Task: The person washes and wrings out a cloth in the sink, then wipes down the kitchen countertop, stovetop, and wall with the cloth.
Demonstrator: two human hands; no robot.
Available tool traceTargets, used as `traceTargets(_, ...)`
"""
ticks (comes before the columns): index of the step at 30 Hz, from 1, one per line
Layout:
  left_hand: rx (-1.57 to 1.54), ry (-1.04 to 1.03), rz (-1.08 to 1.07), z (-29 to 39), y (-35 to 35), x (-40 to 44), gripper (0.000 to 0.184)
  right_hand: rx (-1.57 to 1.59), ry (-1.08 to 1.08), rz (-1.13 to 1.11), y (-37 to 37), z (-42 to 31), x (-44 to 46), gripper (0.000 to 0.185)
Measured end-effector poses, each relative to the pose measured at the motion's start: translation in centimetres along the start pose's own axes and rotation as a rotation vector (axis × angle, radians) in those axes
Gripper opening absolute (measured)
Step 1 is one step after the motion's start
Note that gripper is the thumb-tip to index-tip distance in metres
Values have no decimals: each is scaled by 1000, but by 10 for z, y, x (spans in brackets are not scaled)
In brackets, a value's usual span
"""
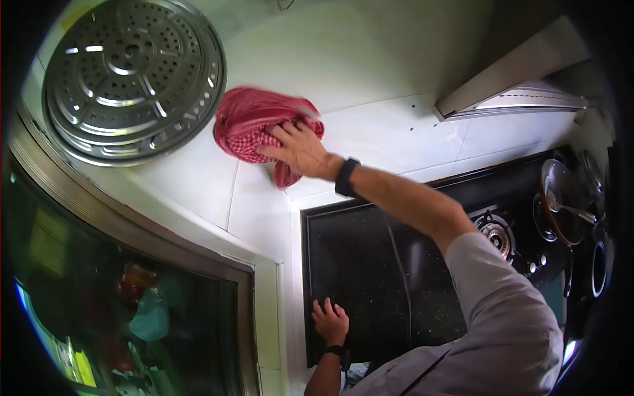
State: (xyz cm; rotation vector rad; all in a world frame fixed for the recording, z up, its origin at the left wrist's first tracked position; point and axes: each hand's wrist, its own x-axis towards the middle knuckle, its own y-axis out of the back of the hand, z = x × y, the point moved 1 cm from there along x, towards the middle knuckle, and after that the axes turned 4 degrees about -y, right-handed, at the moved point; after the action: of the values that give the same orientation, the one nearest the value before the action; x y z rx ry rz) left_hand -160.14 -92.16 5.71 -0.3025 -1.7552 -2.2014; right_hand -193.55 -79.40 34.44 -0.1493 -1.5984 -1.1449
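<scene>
My right hand (297, 150) is pressed onto a red checked cloth (247, 122) on the white tiled surface (383, 135), its fingers bent over the bunched fabric. Lower in the view, my left hand (330, 322) rests near the left edge of the black counter (356, 264). Its fingers are spread and it holds nothing. Dark bands circle both wrists. Left of the cloth is a round perforated metal steamer plate (132, 72).
A gas burner (495, 237) sits on the right of the counter, with a pan (561, 204) beyond it. A metal-framed window (158, 284) fills the lower left. At upper right, a metal panel (515, 72) juts out above the tiles.
</scene>
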Motion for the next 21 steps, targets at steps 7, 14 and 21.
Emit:
traceTargets(7,-38,32,21,-5,-2,0,33,-218,-127,540,131,69,47,33)
traceTargets(14,-20,57,0,-4,0,0,33,-205,-176,559,50,44,28,39)
traceTargets(21,-35,22,-31,-2,8,3,31,-141,-96,-585,-102,-8,-220,25)
